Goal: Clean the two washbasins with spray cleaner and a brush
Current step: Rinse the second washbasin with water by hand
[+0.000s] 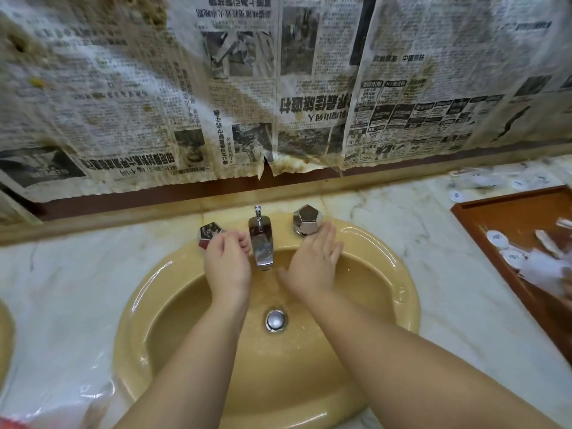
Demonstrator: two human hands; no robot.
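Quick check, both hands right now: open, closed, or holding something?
Left hand: fingers curled round the left tap handle.
Right hand: open, fingers straight, holding nothing.

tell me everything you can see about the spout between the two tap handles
The spout is a shiny chrome-looking piece, boxy and tapering, standing on the back rim of the yellow washbasin and leaning forward over the bowl. A thin lift rod with a small knob rises behind it. Its surface mirrors the room. It sits between the left handle and right handle. Neither hand clearly touches it, though the left hand is close beside it.
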